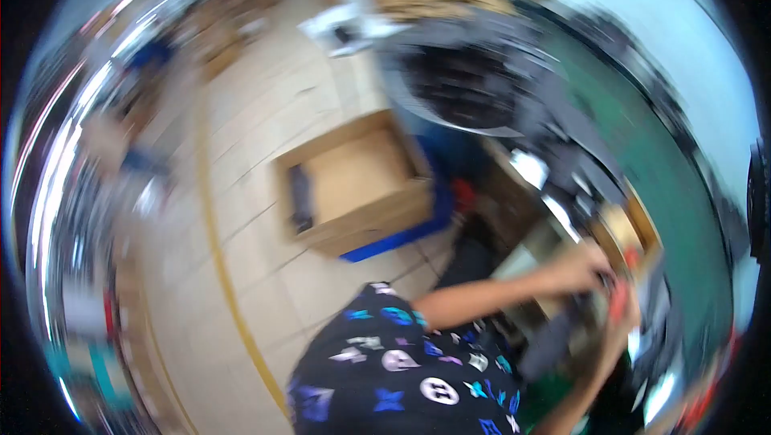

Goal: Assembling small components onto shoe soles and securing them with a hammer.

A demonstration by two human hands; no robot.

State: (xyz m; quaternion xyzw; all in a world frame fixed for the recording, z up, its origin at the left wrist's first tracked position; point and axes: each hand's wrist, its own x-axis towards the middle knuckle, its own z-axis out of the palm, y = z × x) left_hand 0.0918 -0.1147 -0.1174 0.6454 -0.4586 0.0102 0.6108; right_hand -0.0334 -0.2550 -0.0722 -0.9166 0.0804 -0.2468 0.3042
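Note:
Both my hands are close together at the right, over the near end of the work area, and the picture is smeared by motion. My left hand (582, 269) is closed, fingertips pinched around something small and dark that I cannot make out. Just beside it, my right hand (629, 318) is wrapped round a red-handled tool (618, 302); its working end is too blurred to tell the kind. A small cardboard box (652, 234) stands right behind the hands, with a tan round shape (620, 228) in it. Dark grey pieces (550, 347) lie below my left forearm.
An open cardboard box (353, 230) with a dark strip inside rests on a blue crate (401, 239) on the tiled floor. Behind it stands a large grey-lined container (401, 85) of dark pieces. A green tabletop (654, 138) runs along the right, and a yellow line (225, 274) crosses the floor.

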